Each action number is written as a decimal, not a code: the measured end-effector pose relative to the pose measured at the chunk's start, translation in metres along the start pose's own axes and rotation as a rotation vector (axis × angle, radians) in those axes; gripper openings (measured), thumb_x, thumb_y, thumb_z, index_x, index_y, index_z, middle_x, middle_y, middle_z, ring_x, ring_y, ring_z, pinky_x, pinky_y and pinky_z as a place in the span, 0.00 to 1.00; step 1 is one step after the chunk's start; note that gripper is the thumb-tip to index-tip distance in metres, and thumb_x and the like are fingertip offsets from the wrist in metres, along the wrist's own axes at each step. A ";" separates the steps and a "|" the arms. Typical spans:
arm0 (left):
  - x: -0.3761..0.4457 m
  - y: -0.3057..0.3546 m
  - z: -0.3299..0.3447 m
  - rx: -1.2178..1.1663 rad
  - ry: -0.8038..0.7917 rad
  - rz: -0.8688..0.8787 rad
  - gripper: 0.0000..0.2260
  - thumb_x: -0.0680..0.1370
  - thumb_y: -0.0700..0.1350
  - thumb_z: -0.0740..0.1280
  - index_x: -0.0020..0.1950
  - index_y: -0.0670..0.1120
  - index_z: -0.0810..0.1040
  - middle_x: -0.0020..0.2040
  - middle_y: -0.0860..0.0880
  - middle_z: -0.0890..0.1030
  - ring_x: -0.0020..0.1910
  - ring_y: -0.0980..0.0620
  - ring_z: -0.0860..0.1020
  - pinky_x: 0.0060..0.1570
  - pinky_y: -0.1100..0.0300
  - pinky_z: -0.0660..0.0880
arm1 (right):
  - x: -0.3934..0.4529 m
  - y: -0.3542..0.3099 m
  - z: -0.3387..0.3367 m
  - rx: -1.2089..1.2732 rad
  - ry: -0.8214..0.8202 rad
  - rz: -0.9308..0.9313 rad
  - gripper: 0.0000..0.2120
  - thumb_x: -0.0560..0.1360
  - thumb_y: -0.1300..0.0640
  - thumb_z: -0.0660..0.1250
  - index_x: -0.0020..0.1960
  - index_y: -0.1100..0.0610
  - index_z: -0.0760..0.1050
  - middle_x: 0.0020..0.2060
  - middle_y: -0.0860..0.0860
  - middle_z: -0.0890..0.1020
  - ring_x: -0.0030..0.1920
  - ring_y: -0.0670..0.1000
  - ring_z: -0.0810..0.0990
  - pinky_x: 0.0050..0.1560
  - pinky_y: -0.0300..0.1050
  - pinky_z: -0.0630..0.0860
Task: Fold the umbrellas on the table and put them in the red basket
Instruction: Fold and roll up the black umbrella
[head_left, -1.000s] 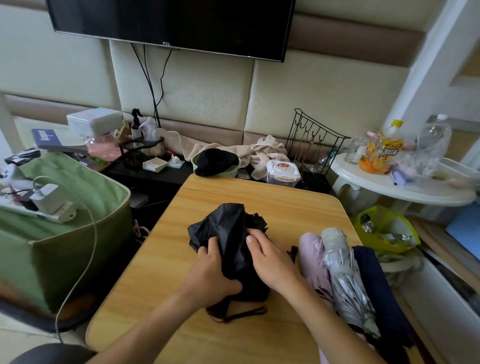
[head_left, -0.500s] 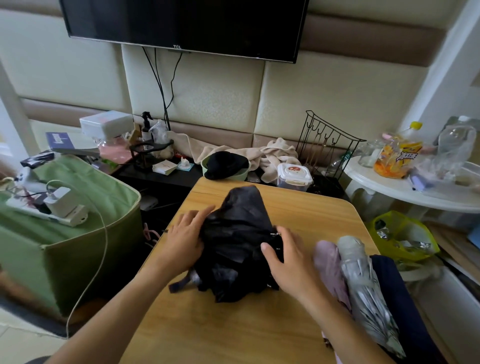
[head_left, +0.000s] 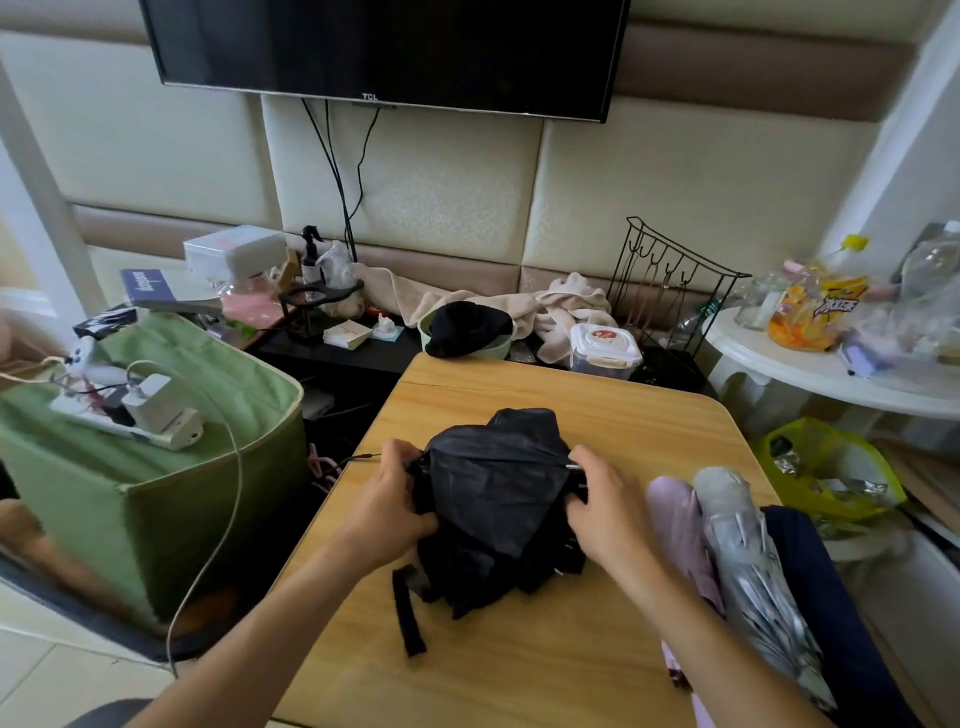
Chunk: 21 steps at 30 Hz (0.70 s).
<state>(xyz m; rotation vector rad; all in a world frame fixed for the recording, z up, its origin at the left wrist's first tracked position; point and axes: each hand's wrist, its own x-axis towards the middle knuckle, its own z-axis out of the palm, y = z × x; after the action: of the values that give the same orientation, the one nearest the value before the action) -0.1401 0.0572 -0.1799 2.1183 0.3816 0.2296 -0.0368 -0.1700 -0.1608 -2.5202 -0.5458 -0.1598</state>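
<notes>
Head view: both hands' fingers curl into black umbrella (head_left: 496, 499); fingertips hidden by fabric.

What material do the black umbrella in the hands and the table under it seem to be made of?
Black umbrella: thin woven synthetic cloth, probably, matte with a faint sheen; it creases and bunches softly.
Table: wood or wood-look laminate, smooth and satin; pale grain lines and a soft light reflection show, so real wood cannot be confirmed.
</notes>
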 end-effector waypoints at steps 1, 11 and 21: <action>0.000 0.001 0.004 -0.044 0.025 0.025 0.29 0.73 0.34 0.75 0.65 0.47 0.63 0.51 0.48 0.77 0.42 0.54 0.78 0.41 0.58 0.79 | 0.002 0.002 -0.001 0.029 0.076 -0.004 0.14 0.74 0.69 0.65 0.55 0.54 0.75 0.51 0.53 0.83 0.51 0.61 0.79 0.42 0.49 0.69; 0.004 -0.003 0.025 -0.024 0.089 0.004 0.25 0.74 0.39 0.77 0.61 0.48 0.64 0.55 0.50 0.72 0.45 0.56 0.76 0.40 0.65 0.75 | 0.004 0.011 -0.001 0.155 0.077 0.009 0.17 0.78 0.63 0.68 0.66 0.59 0.72 0.59 0.57 0.78 0.59 0.60 0.78 0.52 0.48 0.71; -0.002 0.008 0.021 0.078 0.204 0.155 0.07 0.77 0.50 0.74 0.53 0.59 0.81 0.54 0.57 0.74 0.51 0.61 0.74 0.50 0.68 0.73 | -0.029 -0.013 -0.001 -0.116 -0.029 -0.406 0.22 0.76 0.46 0.68 0.68 0.50 0.73 0.66 0.46 0.71 0.68 0.50 0.68 0.66 0.47 0.71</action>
<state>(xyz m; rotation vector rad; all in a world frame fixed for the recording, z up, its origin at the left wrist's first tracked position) -0.1337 0.0362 -0.1847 2.2108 0.3507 0.5313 -0.0686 -0.1707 -0.1598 -2.4947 -1.0837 -0.3129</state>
